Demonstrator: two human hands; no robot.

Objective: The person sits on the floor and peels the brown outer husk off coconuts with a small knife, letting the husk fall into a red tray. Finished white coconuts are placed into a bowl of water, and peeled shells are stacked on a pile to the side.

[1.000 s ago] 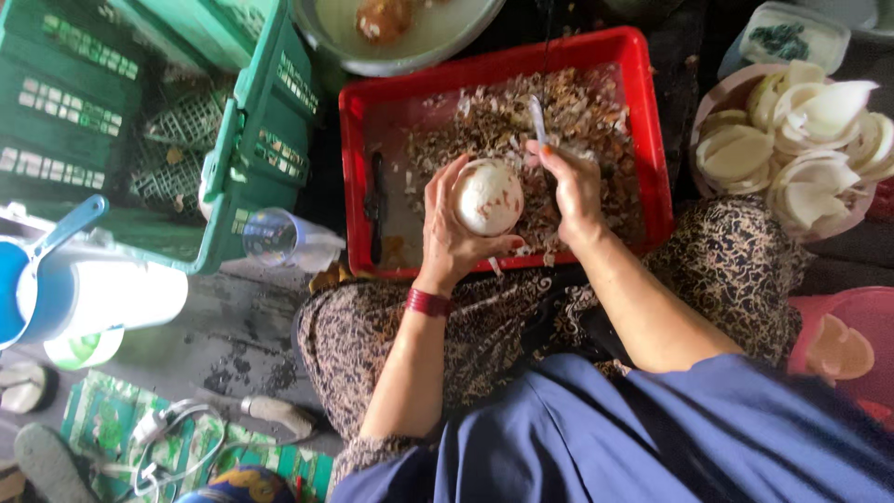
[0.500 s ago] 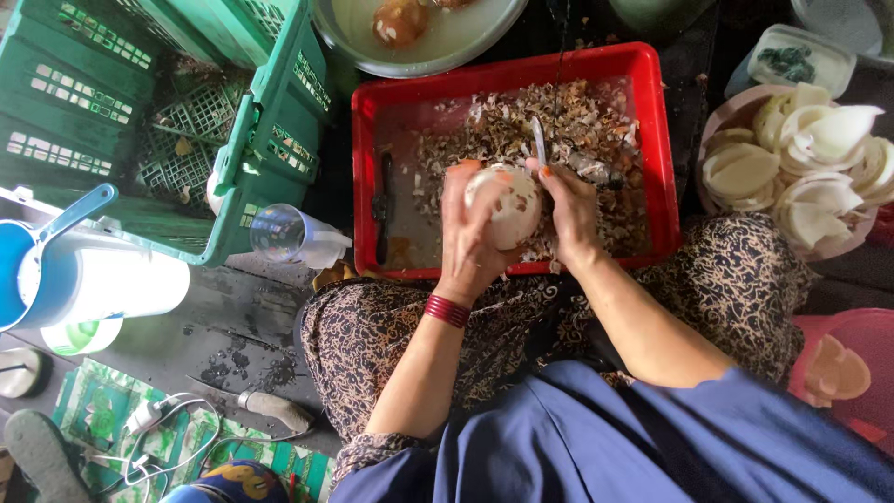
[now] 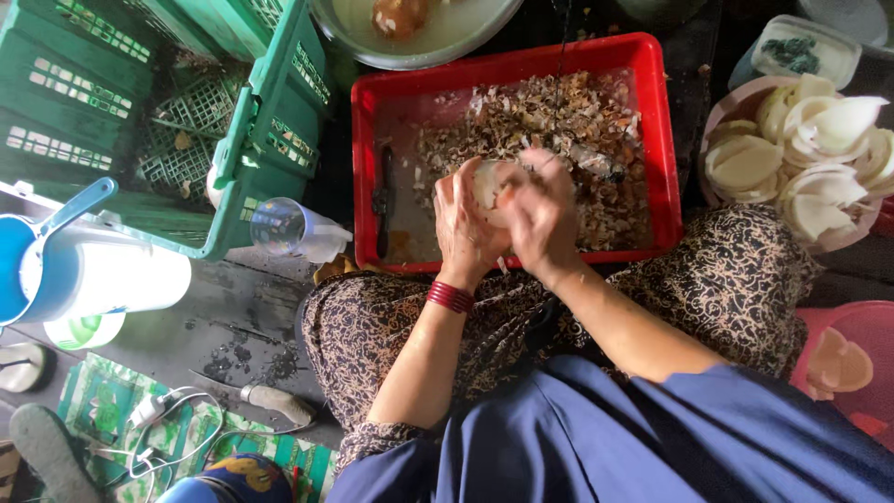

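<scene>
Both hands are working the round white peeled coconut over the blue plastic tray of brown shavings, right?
Not quite: the plastic tray of brown shavings is red, not blue, as the head view shows. Left hand and right hand do hold the round white peeled coconut over it.

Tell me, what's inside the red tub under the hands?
The red tub holds a heap of brown and white peelings and a dark knife-like tool on its left. The left hand and right hand, holding a pale round fruit, cover the middle.
</scene>
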